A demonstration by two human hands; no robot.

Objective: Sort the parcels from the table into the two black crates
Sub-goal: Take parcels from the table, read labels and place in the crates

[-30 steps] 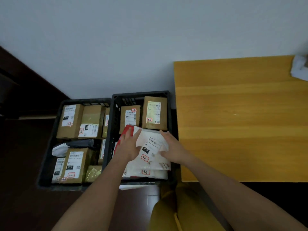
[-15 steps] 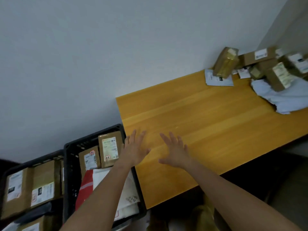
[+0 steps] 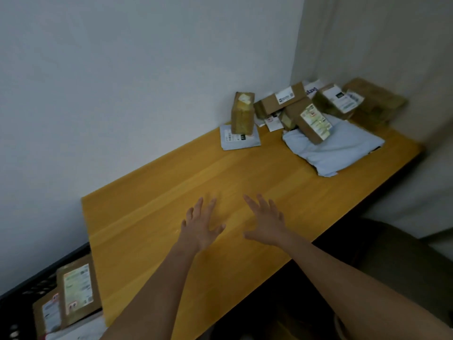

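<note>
Now | L hand + R hand splayed, empty | crate cut off | far parcels blurred

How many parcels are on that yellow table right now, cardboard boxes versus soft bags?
Brown cardboard boxes: 5
Pale soft mailer bags: 2
Total: 7 that can be told apart; white scraps in the blurred heap may be further parcels.
</note>
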